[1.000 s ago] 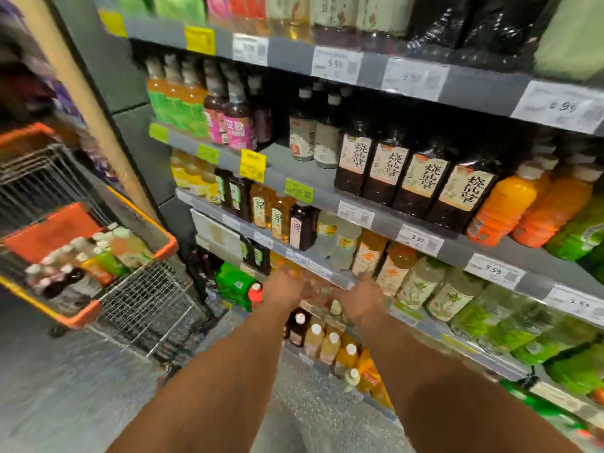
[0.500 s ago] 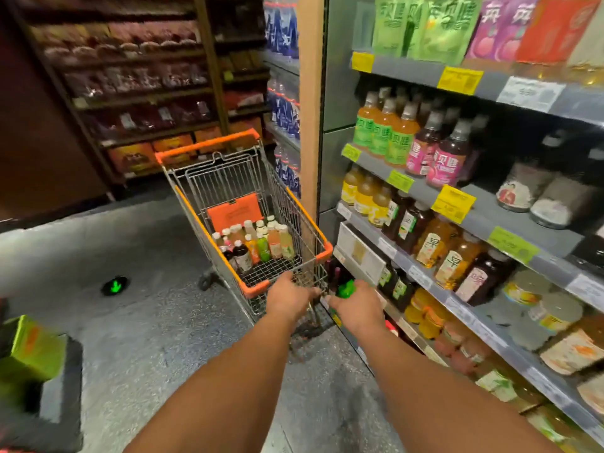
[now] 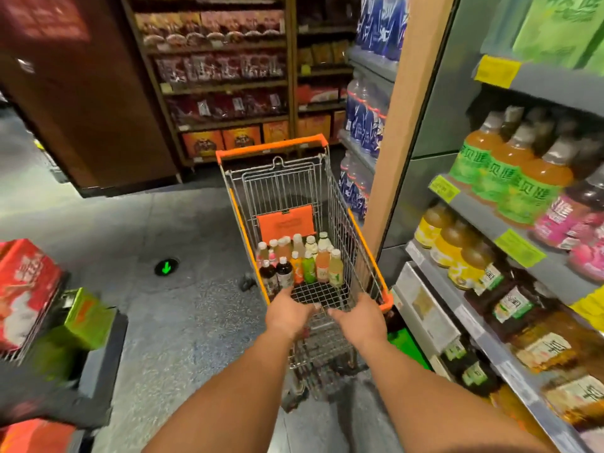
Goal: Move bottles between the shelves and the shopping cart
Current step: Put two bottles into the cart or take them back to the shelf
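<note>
Bottles (image 3: pixel 302 263) stand upright in cart (image 3: pixel 366 250) just fwd of both hands; left hand (image 3: pixel 287 313) nearer, right hand (image 3: pixel 359 317) alongside, both loosely curled, empty.

A speckled grey stone floor (image 3: pixel 183 305) is stretching across the aisle, with a round green arrow light (image 3: pixel 166 267) glowing in it. A dark brown wooden wall panel (image 3: pixel 98 103) is standing at the far left, and beside it brown wooden shelving (image 3: pixel 225 83) is carrying red and orange packets. A tan upright post (image 3: pixel 402 132) is rising on the right. Dim indoor light is falling over everything.
</note>
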A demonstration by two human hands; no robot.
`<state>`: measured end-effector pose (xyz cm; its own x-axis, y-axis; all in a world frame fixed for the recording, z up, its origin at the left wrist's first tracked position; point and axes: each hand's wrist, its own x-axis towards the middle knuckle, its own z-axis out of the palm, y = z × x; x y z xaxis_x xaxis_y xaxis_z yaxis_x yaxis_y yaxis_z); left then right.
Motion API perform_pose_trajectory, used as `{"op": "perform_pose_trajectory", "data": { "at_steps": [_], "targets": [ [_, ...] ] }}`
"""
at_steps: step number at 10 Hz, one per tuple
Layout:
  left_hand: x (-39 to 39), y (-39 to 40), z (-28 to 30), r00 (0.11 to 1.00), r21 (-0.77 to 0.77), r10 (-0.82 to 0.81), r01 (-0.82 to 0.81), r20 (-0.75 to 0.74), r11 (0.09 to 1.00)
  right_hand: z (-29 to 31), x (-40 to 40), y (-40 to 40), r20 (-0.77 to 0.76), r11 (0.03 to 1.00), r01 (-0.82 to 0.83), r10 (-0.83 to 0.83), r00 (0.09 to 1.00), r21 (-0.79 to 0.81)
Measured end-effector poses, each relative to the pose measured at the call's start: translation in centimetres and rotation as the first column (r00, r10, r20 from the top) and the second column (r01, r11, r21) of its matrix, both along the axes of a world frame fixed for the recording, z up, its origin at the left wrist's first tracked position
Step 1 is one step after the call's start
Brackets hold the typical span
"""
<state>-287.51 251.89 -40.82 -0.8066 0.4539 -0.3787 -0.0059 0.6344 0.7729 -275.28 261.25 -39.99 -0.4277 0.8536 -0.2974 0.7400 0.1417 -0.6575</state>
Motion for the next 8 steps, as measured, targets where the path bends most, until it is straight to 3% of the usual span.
{"op": "perform_pose_trajectory", "data": {
  "at_steps": [3,5,7,8],
  "targets": [
    [-8.2,8.7,-3.9,0.997,-0.086,-0.012,0.018,0.071,0.996,-4.1,-7.4,8.8,0.087,0.989,0.019,-0.007,0.996,-0.143],
    [-15.4,16.3,-10.5,0.978,-0.102,-0.129,0.147,0.163,0.984,-10.8,-13.7,14.1,0.077,0.948,0.157,-0.141,0.987,-0.276],
    [-22.0,23.7,-18.5,0.938,-0.130,-0.259,0.294,0.230,0.947,-18.8,-19.6,18.9,0.233,0.904,0.297,-0.230,0.945,-0.309],
    [-24.1,27.2,-23.5,0.920,-0.142,-0.311,0.350,0.236,0.926,-22.8,-21.6,21.3,0.202,0.852,0.365,-0.308,0.929,-0.376]
  ]
}}
